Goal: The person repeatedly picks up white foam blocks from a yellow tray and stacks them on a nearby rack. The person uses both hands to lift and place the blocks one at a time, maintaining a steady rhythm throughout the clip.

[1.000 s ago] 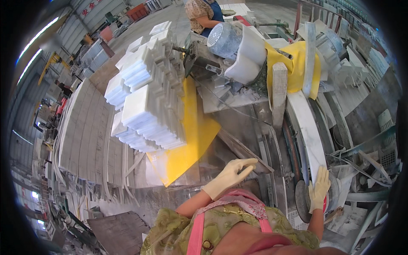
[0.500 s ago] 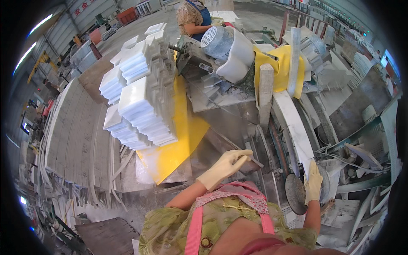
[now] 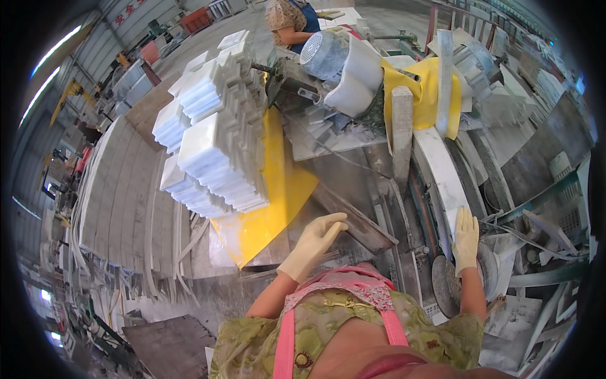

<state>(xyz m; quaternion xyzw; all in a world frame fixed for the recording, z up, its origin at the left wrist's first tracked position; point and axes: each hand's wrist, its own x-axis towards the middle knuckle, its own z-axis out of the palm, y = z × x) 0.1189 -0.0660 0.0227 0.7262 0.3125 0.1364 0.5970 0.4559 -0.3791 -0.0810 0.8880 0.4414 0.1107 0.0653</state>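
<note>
My right hand (image 3: 466, 243), in a pale cream glove, lies flat with fingers stretched out on the near end of a long white stone strip (image 3: 440, 175). The strip runs away from me along a machine bed, under a yellow flap (image 3: 421, 95). Close to that hand is a round grey disc (image 3: 444, 287). In front of my apron, my left hand (image 3: 315, 243), gloved alike, hovers with extended fingers and holds nothing. A worn brown board (image 3: 356, 221) lies just beyond it.
Tall stacks of white stone tiles (image 3: 211, 148) stand on a yellow sheet (image 3: 284, 196) at the left. Grey planks (image 3: 123, 196) lie farther left. Ahead are a motor (image 3: 325, 58) and an upright post (image 3: 401, 136). Another person (image 3: 291, 25) stands beyond the machine.
My right hand has moved forward along the machine, on the strip's near end. My left hand has drawn back to the left. The view has shifted slightly.
</note>
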